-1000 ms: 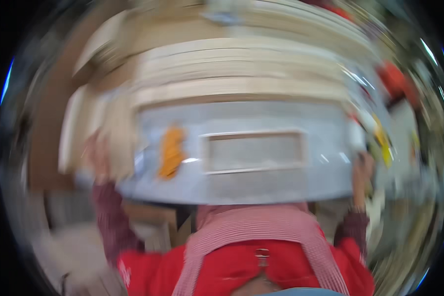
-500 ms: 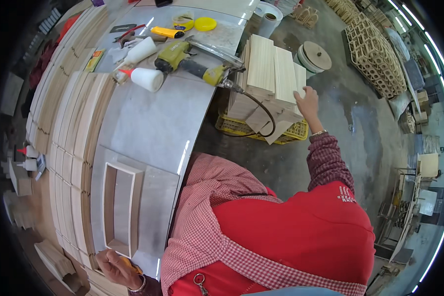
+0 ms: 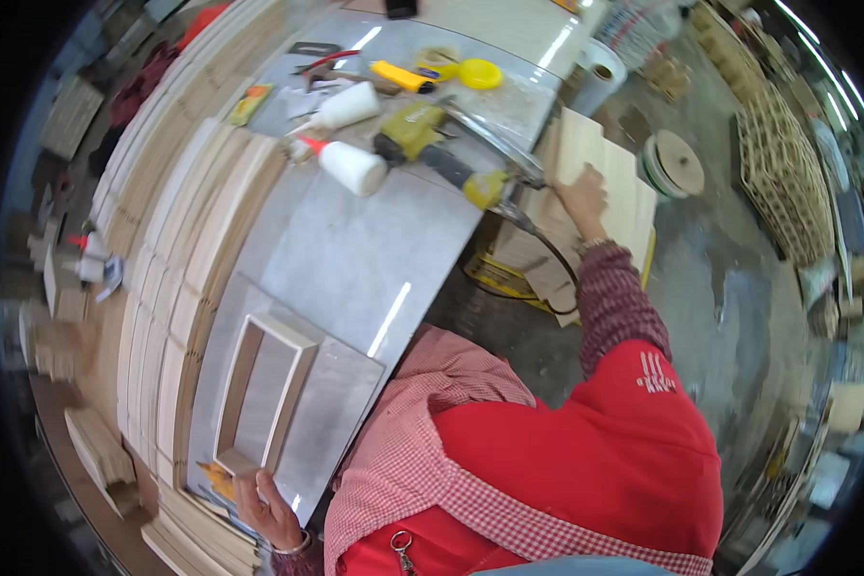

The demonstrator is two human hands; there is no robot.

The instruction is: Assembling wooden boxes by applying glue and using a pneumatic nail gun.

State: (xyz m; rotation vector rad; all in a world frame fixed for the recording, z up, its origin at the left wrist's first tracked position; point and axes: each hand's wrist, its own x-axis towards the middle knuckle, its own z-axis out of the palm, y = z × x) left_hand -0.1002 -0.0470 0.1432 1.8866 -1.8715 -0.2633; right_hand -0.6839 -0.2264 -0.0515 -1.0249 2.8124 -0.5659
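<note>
The left hand (image 3: 269,511) is hanging half open beside the wooden frame (image 3: 289,401) on the table (image 3: 355,252). Past its edge, the right hand (image 3: 584,202) is touching stacked boards (image 3: 626,187), grip unclear; they're looking light, stiff, best held by edges.

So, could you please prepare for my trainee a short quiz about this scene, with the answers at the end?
1. Which hand is at the pile of boards beside the table? A) left B) right C) neither
2. True or false: the left hand is near one end of the rectangular wooden frame.
3. How many white bottles lie close beside the green power tool?

Key: 1. B, the right hand. 2. True. 3. Two.
</note>
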